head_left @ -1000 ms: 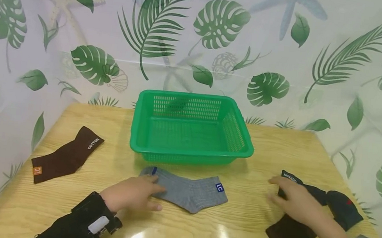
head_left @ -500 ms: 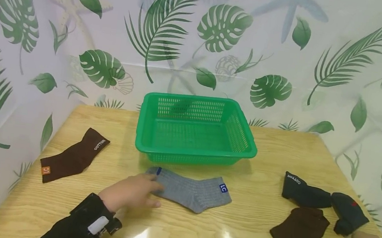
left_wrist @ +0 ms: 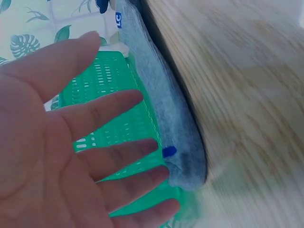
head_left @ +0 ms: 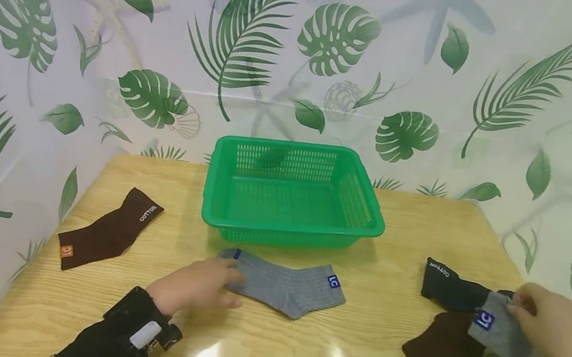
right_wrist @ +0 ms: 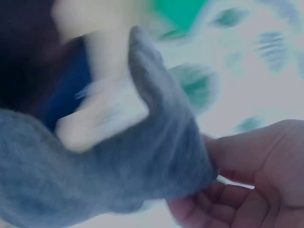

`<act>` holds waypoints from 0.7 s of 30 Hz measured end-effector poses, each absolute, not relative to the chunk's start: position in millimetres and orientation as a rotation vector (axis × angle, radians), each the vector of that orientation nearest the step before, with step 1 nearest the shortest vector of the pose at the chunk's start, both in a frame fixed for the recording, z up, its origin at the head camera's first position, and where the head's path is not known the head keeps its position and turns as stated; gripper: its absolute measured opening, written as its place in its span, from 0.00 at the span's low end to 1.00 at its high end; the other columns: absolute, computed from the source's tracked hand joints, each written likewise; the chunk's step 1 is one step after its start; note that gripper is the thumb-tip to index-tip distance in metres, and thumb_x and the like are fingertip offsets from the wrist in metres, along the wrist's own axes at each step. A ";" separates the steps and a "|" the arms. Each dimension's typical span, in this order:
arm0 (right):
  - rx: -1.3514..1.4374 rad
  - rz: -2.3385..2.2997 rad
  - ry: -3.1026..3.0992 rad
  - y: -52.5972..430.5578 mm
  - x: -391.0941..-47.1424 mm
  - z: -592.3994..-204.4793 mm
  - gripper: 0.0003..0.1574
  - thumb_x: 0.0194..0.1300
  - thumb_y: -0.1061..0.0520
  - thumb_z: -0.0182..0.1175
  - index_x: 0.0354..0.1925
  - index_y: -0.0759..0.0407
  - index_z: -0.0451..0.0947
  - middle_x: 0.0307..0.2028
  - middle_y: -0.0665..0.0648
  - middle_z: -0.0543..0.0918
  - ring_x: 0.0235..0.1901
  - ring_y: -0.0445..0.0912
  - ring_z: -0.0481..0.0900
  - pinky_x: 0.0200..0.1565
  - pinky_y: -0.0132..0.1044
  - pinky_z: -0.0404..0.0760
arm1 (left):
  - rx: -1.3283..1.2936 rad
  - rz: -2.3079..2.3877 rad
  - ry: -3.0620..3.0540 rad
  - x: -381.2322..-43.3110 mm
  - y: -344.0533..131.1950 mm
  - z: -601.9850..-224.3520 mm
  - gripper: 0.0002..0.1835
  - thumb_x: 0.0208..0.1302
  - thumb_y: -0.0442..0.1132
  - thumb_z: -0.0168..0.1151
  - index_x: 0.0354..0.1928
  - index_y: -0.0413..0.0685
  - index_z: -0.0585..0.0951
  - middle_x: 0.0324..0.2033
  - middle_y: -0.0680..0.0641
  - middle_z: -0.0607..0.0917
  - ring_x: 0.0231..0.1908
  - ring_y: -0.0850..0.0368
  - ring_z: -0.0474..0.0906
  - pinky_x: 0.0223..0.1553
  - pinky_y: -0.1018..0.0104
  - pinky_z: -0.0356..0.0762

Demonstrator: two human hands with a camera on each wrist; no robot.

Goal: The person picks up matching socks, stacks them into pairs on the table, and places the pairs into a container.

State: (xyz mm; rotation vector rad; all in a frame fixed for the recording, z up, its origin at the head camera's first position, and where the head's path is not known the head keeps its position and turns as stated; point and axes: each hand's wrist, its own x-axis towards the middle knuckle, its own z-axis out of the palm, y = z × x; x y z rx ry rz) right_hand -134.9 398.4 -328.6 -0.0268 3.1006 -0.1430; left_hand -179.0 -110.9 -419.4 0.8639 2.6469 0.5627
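Note:
A grey sock (head_left: 289, 288) with a blue LC tag lies flat in front of the green basket. My left hand (head_left: 196, 286) hovers at its left end, fingers spread and straight; in the left wrist view the fingertips come right up to the sock (left_wrist: 166, 104). On the right side, my right hand (head_left: 558, 324) pinches a second grey sock (head_left: 503, 336) between thumb and fingers. That sock hangs bent over the dark socks, and the right wrist view shows a corner of the grey sock (right_wrist: 156, 137) gripped, with blur behind.
Behind the flat sock stands the green plastic basket (head_left: 290, 230). A brown sock (head_left: 105, 231) lies at the left. On the right are a black sock (head_left: 456, 289) and another brown sock (head_left: 443, 352), partly covered by the held sock. Patterned cloth (head_left: 279, 54) borders the table.
My right hand went from over the black sock to the near right corner, picked up a grey sock and lifted it back toward the dark socks. My left hand stays nearly still.

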 end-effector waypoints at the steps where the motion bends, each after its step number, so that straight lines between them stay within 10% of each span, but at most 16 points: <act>1: -0.078 -0.196 3.182 384.0 -135.3 -317.7 0.09 0.62 0.62 0.64 0.33 0.67 0.75 0.25 0.60 0.81 0.25 0.54 0.78 0.25 0.48 0.76 | 0.911 0.559 2.663 -181.6 -111.4 -424.2 0.24 0.64 0.50 0.64 0.56 0.41 0.80 0.60 0.32 0.75 0.62 0.34 0.69 0.60 0.41 0.69; 7: -0.506 -1.278 3.191 312.0 -140.2 -280.4 0.05 0.65 0.69 0.59 0.38 0.62 0.77 0.34 0.47 0.80 0.28 0.33 0.75 0.29 0.24 0.74 | 0.970 0.542 2.681 -184.1 -104.6 -421.8 0.23 0.65 0.49 0.64 0.55 0.40 0.81 0.59 0.33 0.76 0.61 0.36 0.70 0.61 0.44 0.68; 11: -0.997 -2.287 2.072 275.7 -160.5 -291.0 0.16 0.69 0.78 0.43 0.44 0.67 0.75 0.41 0.54 0.81 0.38 0.41 0.79 0.40 0.27 0.78 | 0.953 0.525 2.708 -184.5 -101.9 -417.8 0.23 0.64 0.48 0.65 0.55 0.41 0.81 0.59 0.35 0.76 0.61 0.39 0.71 0.62 0.47 0.68; 21: -0.578 -1.215 2.452 228.0 -184.2 -400.6 0.21 0.69 0.65 0.53 0.57 0.74 0.68 0.56 0.72 0.74 0.53 0.62 0.76 0.51 0.46 0.80 | 0.778 0.372 2.843 -178.0 -111.4 -420.3 0.20 0.57 0.31 0.64 0.54 0.41 0.81 0.56 0.38 0.79 0.54 0.38 0.76 0.52 0.43 0.75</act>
